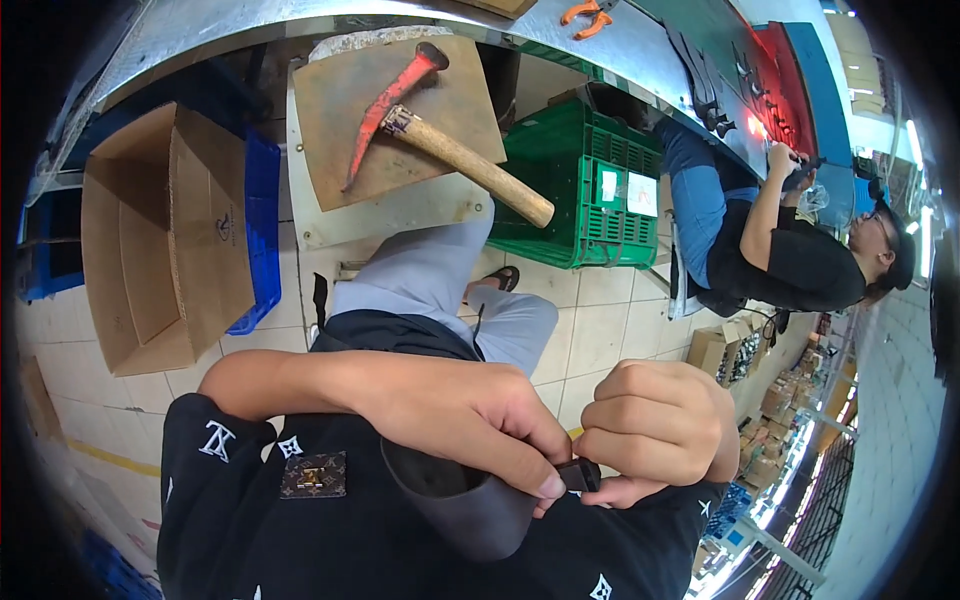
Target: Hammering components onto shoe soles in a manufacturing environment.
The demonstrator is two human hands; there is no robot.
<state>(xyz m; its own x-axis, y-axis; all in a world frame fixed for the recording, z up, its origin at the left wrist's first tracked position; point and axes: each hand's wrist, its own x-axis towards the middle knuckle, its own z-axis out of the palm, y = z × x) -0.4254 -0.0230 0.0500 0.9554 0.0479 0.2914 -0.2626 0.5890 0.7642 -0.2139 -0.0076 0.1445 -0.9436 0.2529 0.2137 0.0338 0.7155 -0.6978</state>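
Close to my chest, my left hand [470, 410] and my right hand [660, 425] meet with their fingers closed. A small black blocky piece [577, 475] is pinched between them; its exact kind does not show. Under my left hand, against the black shirt, is a dark grey curved, hollow-looking thing [470, 510]; whether my fingers grip it is hidden. Beyond my knees, a hammer [465, 162] with a red pointed head and wooden handle lies on a brown board [330, 110]. The handle reaches past the board's right edge. Neither hand touches the hammer.
The board rests on a white stand [330, 225]. An open cardboard box [215, 270] is on the left beside a blue crate [262, 220]. A green crate [560, 215] stands right of the board. Orange-handled pliers [590, 18] lie on the metal bench. A seated person [800, 250] works at right.
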